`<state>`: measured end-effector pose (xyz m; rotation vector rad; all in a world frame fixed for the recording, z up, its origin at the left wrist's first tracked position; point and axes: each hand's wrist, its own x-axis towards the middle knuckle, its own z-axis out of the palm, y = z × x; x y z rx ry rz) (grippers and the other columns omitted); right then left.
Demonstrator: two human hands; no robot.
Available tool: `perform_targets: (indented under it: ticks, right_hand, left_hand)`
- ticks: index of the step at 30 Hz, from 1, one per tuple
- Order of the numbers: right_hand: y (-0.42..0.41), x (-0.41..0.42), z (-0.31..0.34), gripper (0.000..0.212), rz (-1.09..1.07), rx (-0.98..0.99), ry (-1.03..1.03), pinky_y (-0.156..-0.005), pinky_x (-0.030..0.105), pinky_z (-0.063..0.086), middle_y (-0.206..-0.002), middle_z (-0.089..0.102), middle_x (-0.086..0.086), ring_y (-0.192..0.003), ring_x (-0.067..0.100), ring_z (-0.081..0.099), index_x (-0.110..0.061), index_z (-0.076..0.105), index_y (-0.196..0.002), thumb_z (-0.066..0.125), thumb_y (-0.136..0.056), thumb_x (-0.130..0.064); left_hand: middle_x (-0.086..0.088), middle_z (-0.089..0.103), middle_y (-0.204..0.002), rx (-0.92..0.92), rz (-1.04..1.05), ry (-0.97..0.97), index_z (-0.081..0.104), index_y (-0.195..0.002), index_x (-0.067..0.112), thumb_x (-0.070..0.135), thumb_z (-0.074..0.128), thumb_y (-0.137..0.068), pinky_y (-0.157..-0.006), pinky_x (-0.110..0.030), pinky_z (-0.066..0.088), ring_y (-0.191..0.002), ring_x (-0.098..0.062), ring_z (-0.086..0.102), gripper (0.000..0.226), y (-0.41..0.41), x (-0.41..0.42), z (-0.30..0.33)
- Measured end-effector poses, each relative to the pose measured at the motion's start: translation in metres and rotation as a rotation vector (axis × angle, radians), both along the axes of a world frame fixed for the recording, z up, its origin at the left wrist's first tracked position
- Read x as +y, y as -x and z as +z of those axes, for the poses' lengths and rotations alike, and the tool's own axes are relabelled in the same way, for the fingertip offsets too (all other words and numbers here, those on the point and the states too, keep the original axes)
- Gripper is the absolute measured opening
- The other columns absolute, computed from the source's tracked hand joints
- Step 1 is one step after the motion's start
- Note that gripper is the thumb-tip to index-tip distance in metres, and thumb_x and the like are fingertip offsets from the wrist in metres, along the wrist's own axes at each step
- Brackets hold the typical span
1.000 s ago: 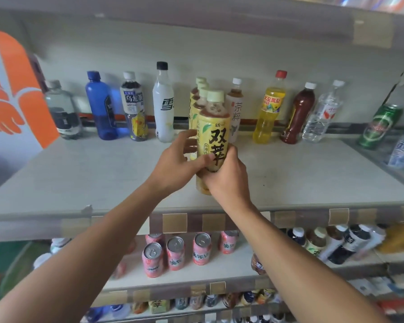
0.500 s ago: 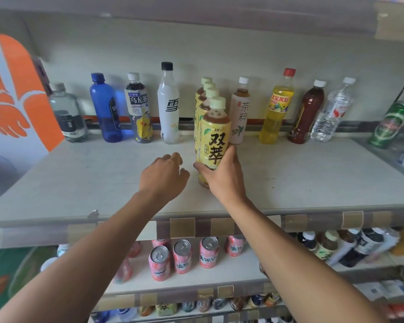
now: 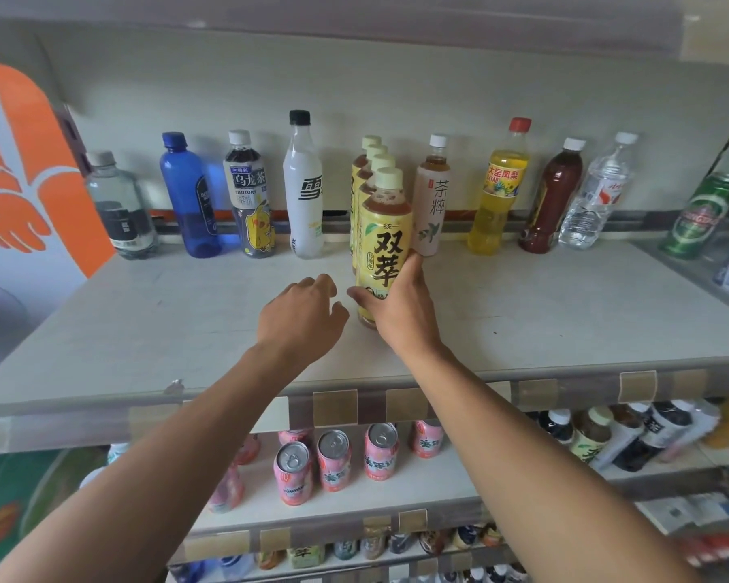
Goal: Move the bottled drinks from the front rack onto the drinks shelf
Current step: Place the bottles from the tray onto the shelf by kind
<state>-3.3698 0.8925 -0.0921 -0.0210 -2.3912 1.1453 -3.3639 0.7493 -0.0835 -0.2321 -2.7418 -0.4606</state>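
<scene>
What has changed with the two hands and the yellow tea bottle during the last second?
The left hand let go of the yellow tea bottle and drew back to its left, holding nothing. The bottle went from lifted to standing on the shelf, in front of three like it. The right hand still grips its lower part. The back row is unchanged.

Lower shelf: pink cans (image 3: 333, 460) standing upright in rows.
Right edge: green can (image 3: 701, 216) leaning tilted.
Left side: orange-and-white panel (image 3: 26, 162).

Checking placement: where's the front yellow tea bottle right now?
Head view, centre: the front yellow tea bottle stands on the drinks shelf at the front of a row of matching bottles, gripped low by the right hand; the left hand is just beside it.
</scene>
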Motion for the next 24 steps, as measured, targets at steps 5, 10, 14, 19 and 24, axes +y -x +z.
perform_targets:
  ticks: [5,10,14,19,24]
  right_hand:
    - [-0.005,0.000,0.004,0.081,-0.012,-0.059,-0.016,-0.074,0.031,0.041,-0.131,0.052,0.012,-0.112,0.034,0.057,-0.009,0.032,-0.131,0.079,-0.077,-0.046]
    - [-0.024,0.018,0.003,0.076,0.015,-0.223,-0.073,-0.079,0.034,0.047,-0.130,0.056,0.010,-0.112,0.031,0.059,-0.012,0.038,-0.130,0.077,-0.078,-0.051]
    - [-0.063,0.045,0.010,0.058,-0.013,-0.165,-0.324,-0.089,0.035,0.047,-0.132,0.056,0.009,-0.117,0.027,0.056,-0.012,0.048,-0.136,0.064,-0.090,-0.045]
    - [-0.115,0.086,0.017,0.041,-0.056,-0.099,-0.602,-0.083,0.038,0.049,-0.123,0.059,0.005,-0.116,0.026,0.052,-0.015,0.055,-0.127,0.053,-0.095,-0.042]
    - [-0.172,0.137,0.019,0.039,-0.135,-0.174,-0.693,-0.078,0.038,0.052,-0.120,0.060,0.005,-0.111,0.025,0.054,-0.017,0.054,-0.125,0.048,-0.096,-0.042]
  left_hand:
    - [0.000,0.064,-0.119,-0.007,-0.006,0.002,0.054,-0.123,0.020,0.039,0.047,-0.097,-0.080,-0.037,0.054,-0.104,-0.023,0.061,0.033,-0.007,0.001,0.001]
    - [0.000,0.065,-0.117,0.030,-0.022,-0.040,0.056,-0.121,0.019,0.037,0.047,-0.097,-0.078,-0.037,0.053,-0.103,-0.024,0.061,0.032,-0.022,0.002,0.004]
    - [0.001,0.065,-0.116,0.083,-0.061,-0.071,0.058,-0.119,0.019,0.036,0.048,-0.096,-0.075,-0.036,0.052,-0.102,-0.024,0.062,0.030,-0.046,0.012,0.010]
    - [-0.001,0.065,-0.114,0.111,-0.170,-0.028,0.059,-0.117,0.019,0.034,0.050,-0.094,-0.076,-0.036,0.051,-0.103,-0.026,0.061,0.028,-0.076,0.051,0.014]
    - [0.000,0.065,-0.117,0.093,-0.347,-0.022,0.058,-0.119,0.020,0.035,0.049,-0.095,-0.077,-0.036,0.048,-0.105,-0.025,0.060,0.030,-0.110,0.117,0.010]
